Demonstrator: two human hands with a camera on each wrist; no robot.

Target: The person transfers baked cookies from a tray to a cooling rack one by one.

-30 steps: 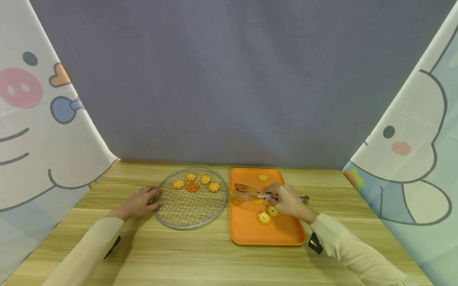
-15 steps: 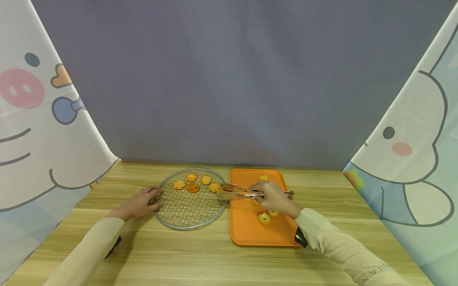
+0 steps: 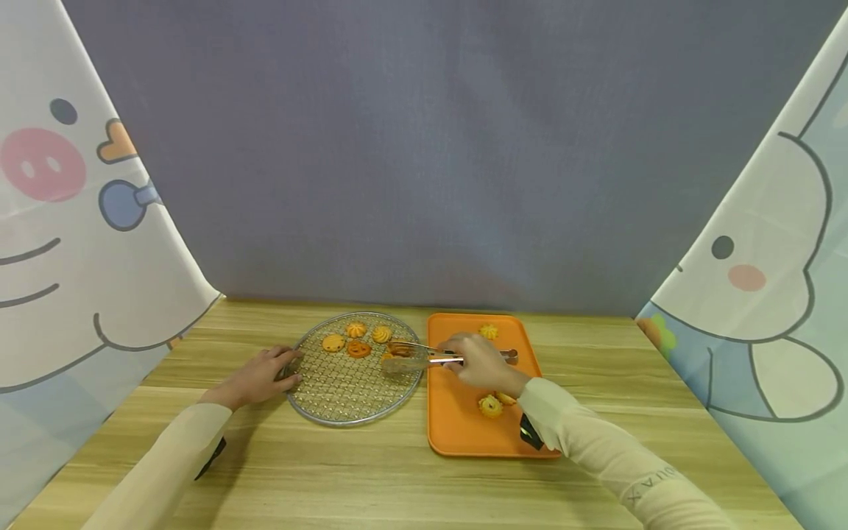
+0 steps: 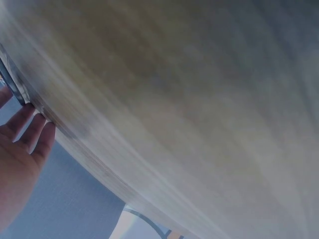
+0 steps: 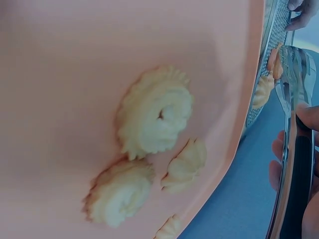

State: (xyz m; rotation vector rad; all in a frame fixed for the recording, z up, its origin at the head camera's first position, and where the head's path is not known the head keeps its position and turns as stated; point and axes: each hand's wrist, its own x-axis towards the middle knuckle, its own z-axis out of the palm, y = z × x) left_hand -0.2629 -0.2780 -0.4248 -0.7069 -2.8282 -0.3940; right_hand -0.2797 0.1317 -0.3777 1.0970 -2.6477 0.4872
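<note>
My right hand grips metal tongs with dark handles, whose tips reach over the right part of a round wire rack. A yellow-orange cookie shows at the tongs' tips; whether they pinch it, I cannot tell. My left hand touches the rack's left rim, its fairly straight fingers meeting the edge in the left wrist view. The rack bears several cookies, among them a round one with a face and a brownish-orange one. Under my right wrist, a ring-shaped cookie lies on the orange tray.
Another ring-shaped cookie and a ridged one also lie on the tray. Rack and tray stand close together on the wooden table. A grey cloth rises behind, with printed cloth panels at both sides.
My right hand has moved left with the tongs, from above the tray until their tips are over the rack. A cookie came along at the tips. The left hand keeps its place.
</note>
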